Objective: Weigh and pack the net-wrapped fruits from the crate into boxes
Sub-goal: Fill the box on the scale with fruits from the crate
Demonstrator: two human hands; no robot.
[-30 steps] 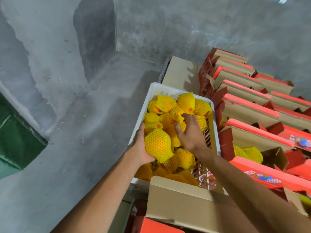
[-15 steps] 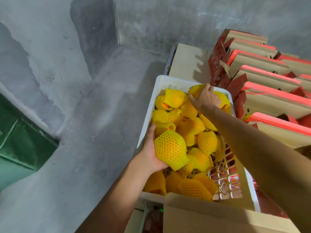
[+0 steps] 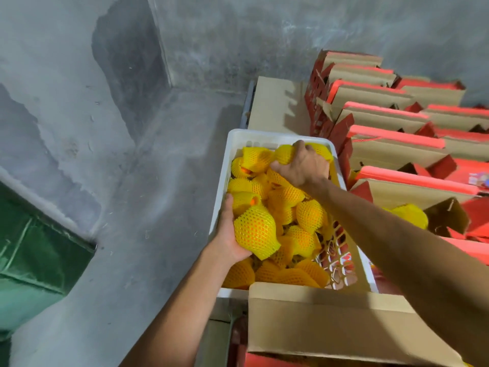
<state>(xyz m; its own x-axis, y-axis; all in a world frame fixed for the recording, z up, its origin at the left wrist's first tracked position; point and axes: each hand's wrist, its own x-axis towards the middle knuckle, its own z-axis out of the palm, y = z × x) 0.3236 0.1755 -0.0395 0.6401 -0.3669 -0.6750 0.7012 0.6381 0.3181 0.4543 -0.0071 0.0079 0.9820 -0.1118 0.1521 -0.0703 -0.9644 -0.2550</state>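
a: right, item one, white crate: how full?
b: well stocked. net-wrapped fruits heaped across most of it, some lattice wall bare on the right side.
a: item two, hands?
b: left hand cups one fruit in yellow net at the crate's near left edge, fingers under it. right hand reaches to the far end, fingers curled round another netted fruit.
a: item three, boxes?
b: red-and-brown boxes in rows right of the crate, flaps up. one near box shows a yellow netted fruit inside; whether the others are filled, cannot tell. a plain cardboard carton sits nearest.
a: scale?
b: none visible.
a: progress, then?
b: early by my reckoning; most fruit sits in the crate, many boxes wait, and weighing of the two in hand is not yet done.
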